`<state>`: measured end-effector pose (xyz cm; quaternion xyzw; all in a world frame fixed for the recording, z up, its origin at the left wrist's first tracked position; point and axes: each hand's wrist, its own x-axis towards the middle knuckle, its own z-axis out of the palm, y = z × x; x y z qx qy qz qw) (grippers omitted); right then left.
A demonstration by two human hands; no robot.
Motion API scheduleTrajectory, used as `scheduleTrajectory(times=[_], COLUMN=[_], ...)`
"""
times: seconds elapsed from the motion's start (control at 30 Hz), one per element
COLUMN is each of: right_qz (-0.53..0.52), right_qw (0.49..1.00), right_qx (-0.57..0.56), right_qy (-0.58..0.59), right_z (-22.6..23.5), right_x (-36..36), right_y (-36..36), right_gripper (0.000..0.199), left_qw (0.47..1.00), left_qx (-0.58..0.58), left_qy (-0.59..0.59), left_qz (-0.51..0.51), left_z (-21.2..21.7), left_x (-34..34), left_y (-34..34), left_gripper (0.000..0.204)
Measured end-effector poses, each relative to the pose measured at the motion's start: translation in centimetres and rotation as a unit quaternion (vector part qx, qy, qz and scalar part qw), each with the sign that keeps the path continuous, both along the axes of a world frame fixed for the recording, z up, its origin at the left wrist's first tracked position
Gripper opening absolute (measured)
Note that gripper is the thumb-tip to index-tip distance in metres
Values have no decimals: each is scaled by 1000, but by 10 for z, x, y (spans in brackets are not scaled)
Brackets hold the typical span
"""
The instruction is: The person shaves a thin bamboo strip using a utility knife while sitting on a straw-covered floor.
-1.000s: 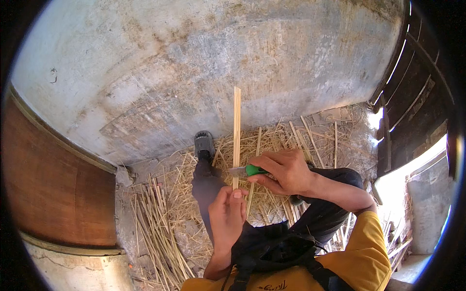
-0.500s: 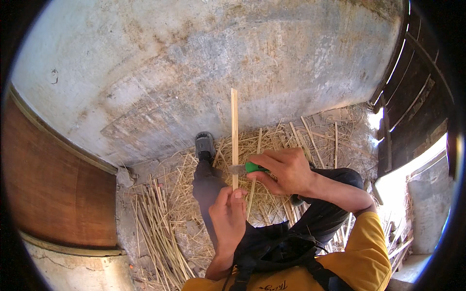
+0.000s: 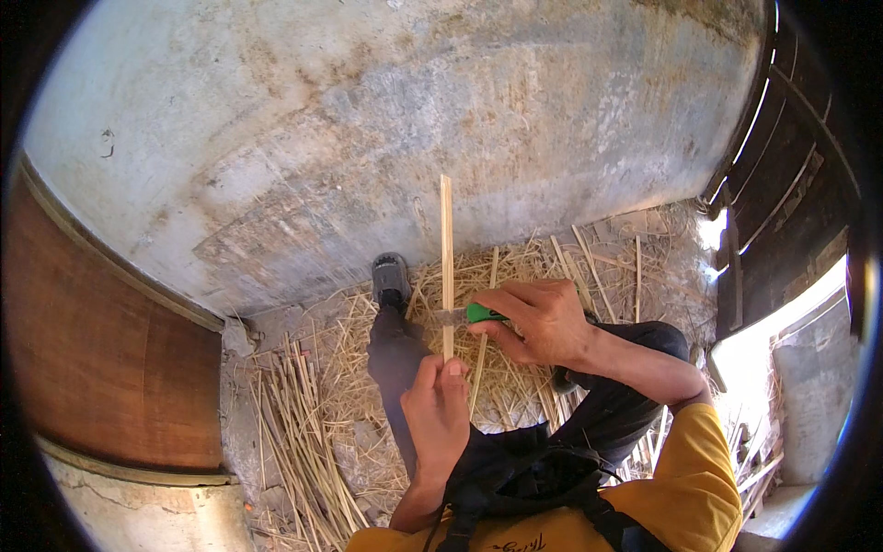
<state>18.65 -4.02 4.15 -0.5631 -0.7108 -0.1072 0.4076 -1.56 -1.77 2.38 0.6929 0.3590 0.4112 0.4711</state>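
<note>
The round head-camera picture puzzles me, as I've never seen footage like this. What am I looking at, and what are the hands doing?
This is one view from a wide fisheye camera worn on a person's head, looking down, so straight edges bend near the rim. The forearms entering from below are the person's own. The left hand grips the lower end of a long pale stick, held upright. The right hand holds a green-handled knife, its blade against the stick. Below lie loose straw and a bundle of similar sticks on the ground, beside a grey wall. A shoe shows by the wall.
</note>
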Motion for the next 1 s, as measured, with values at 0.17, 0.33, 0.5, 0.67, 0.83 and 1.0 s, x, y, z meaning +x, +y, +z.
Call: scheduleTrajectory(times=[0.17,0.33,0.5,0.67,0.83,1.0], right_qz=[-105,-130,-123,-365,-173,64], right_qw=[994,990,991,915,931,901], right_qx=[-9,3,26,-93,-313,-265], right_qy=[43,61,38,146,71,337], right_z=[19,17,6,38,-15,-1], right_x=[33,44,54,156,157,106], right_y=[19,23,29,36,30,42], right_gripper=[25,20,23,39,43,37], left_qw=[997,998,996,993,953,928], left_qx=[-5,-46,-27,-75,-264,-303], left_qy=[69,37,76,70,-53,-92], left_qz=[-30,-35,-30,-63,-138,-195], left_z=[-8,-9,-18,-52,-32,-28], left_x=[-10,-9,-17,-48,-38,-39], left_y=[-11,-11,-9,-8,11,17], left_gripper=[23,21,22,21,29,36])
